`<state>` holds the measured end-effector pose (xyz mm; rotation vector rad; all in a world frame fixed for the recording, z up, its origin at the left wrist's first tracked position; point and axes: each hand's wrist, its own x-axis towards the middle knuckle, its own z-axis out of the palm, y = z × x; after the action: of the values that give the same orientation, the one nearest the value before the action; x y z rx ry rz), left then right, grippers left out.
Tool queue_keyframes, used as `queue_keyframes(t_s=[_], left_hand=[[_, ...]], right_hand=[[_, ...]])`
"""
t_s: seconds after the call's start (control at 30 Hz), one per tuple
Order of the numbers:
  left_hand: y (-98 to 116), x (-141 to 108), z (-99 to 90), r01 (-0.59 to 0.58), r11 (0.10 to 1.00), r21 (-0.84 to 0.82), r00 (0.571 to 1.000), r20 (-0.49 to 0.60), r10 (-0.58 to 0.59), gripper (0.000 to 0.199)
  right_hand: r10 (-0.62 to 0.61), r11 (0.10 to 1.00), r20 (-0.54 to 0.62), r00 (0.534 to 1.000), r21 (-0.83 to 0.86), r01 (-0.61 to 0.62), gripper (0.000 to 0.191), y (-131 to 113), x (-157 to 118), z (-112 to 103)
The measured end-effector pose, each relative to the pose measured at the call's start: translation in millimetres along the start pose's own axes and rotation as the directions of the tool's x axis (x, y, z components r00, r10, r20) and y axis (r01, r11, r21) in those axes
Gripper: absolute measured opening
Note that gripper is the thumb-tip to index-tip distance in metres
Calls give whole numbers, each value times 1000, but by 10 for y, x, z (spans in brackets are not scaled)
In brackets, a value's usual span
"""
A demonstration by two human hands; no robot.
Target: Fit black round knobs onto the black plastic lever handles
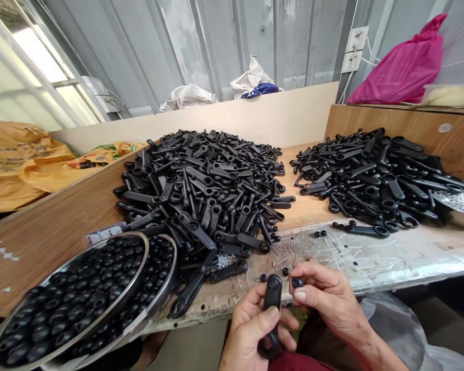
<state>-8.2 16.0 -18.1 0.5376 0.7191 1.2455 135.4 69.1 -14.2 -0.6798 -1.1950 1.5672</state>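
Meanwhile the left hand (251,330) grasps a black lever (272,299) upright, the right hand (325,299) pinching a small black cap (297,282).

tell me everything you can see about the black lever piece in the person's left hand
The black lever piece looks like matte moulded plastic, a flat elongated arm with a rounded top end. It stands roughly upright below the table edge, gripped low by the left hand. The right hand holds a small black cap just beside its top.

The single head camera looked forward and down from close above the workbench (54,226) near edge, facing across it toward its far wall.
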Motion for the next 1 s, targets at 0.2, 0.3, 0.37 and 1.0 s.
queue_keyframes(t_s=[0.2, 0.3, 0.37, 1.0], left_hand=[[-5, 71, 79, -84, 994, 76, 996, 1, 84, 32], [1, 64, 108, -110, 981, 160, 981, -143, 133, 48], [-3, 48, 110, -117, 971, 208, 968, -197, 159, 53], [-131, -56, 39, -535, 332, 777, 680, 162, 716, 37]], right_hand=[[-82, 995, 30, 996, -53, 83, 7, -47, -64, 65], [-136, 987, 106, 985, -76, 144, 8, -46, -90, 119], [-177, 967, 111, 978, -165, 193, 8, -30, -105, 136], [27, 991, -36, 999, 132, -22, 15, 177, -184, 164]])
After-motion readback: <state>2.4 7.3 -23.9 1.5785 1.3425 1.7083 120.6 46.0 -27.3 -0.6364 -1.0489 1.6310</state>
